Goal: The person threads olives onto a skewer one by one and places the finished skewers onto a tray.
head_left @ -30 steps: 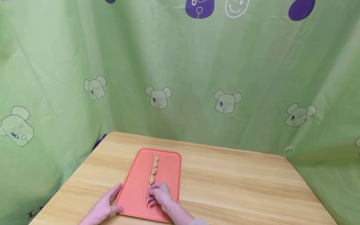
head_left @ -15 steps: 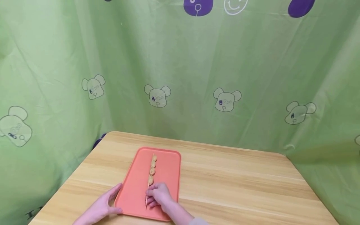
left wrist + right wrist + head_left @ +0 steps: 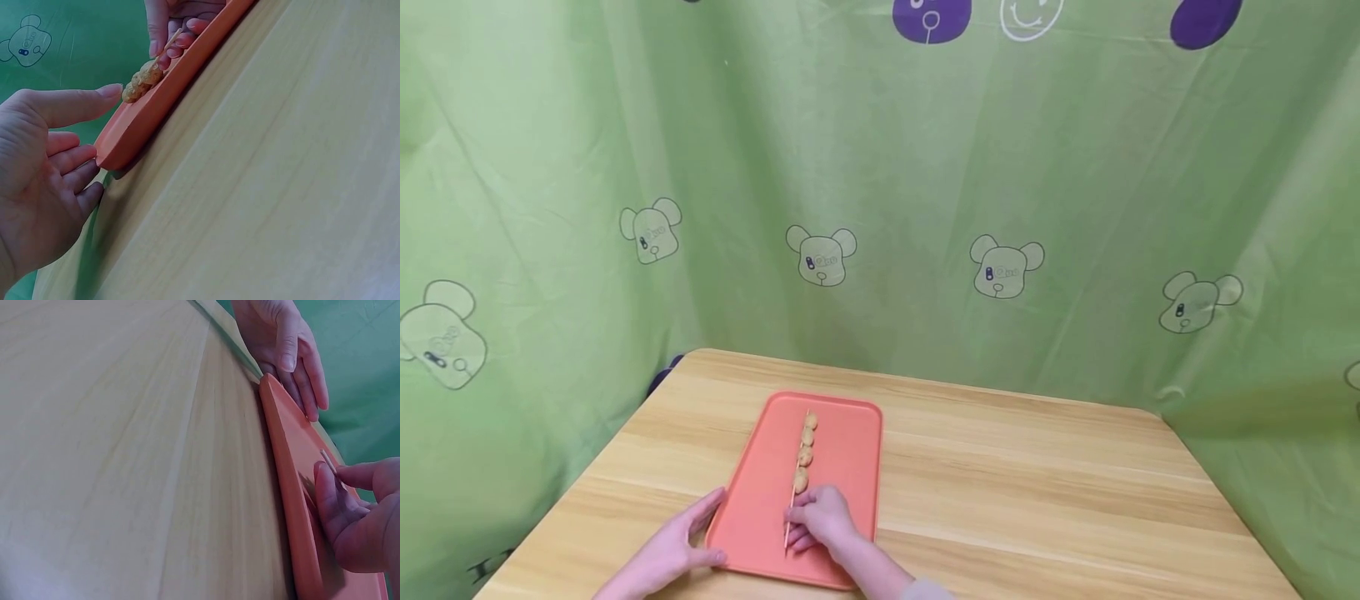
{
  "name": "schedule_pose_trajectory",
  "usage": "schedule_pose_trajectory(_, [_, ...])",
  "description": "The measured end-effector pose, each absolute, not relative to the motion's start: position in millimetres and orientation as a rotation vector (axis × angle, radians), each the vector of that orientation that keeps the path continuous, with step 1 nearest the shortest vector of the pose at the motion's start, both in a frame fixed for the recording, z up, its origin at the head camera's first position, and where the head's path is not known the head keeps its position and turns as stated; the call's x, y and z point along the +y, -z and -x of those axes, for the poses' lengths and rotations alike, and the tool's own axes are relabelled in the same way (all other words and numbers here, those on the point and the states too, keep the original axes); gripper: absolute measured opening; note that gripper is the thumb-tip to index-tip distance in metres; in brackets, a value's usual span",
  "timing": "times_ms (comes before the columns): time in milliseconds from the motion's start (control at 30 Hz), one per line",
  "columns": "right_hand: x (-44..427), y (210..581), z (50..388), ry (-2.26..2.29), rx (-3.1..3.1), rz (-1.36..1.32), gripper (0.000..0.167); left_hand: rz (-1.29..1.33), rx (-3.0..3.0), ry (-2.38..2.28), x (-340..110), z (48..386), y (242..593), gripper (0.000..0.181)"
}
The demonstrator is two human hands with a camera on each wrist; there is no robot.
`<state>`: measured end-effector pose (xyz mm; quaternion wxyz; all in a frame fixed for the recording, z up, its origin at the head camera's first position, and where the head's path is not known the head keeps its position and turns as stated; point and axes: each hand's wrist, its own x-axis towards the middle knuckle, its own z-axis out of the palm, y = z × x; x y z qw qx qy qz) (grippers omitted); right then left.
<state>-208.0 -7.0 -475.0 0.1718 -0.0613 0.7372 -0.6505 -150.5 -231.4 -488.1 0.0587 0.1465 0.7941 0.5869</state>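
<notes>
A pink-red tray (image 3: 850, 450) lies on the table. On it is a skewer (image 3: 806, 457) threaded with several round brown balls, its balled end toward the tray's far edge. My right hand (image 3: 826, 518) pinches the bare near end of the stick between thumb and fingers, low over the tray. My left hand (image 3: 664, 553) rests at the tray's near left corner, thumb by the near edge and fingers along the left side. In the left wrist view, those fingers (image 3: 75, 164) are extended and touch the corner. The right wrist view shows the stick's tip (image 3: 327, 457) poking out of the pinch.
The wooden table (image 3: 1045, 492) extends to the right of the tray and behind it. A green curtain (image 3: 910, 333) printed with bear heads hangs around its back and sides.
The skewer has shifted slightly left on the tray, with my right hand moving a little along with it. My left hand stays at the tray's corner.
</notes>
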Motion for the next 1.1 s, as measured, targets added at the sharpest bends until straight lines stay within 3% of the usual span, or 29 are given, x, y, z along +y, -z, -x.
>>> schedule_pose_trajectory(600, [15.4, 472.3, 212.9, 1.853, 2.112, 0.242, 0.014, -0.394, 2.434, -1.761, -225.7, 159.0, 485.9, 0.089])
schedule_pose_trajectory(833, [58.6, 460.0, 216.5, 1.863, 2.202, 0.368, 0.029, -0.318, 2.501, -1.739, -220.2, 166.1, 477.1, 0.083])
schedule_pose_trajectory(1100, [124.8, 446.7, 215.8, 1.592, 2.463, 0.628, 0.032, -0.226, 2.645, -1.793, -216.6, 169.8, 450.5, 0.071])
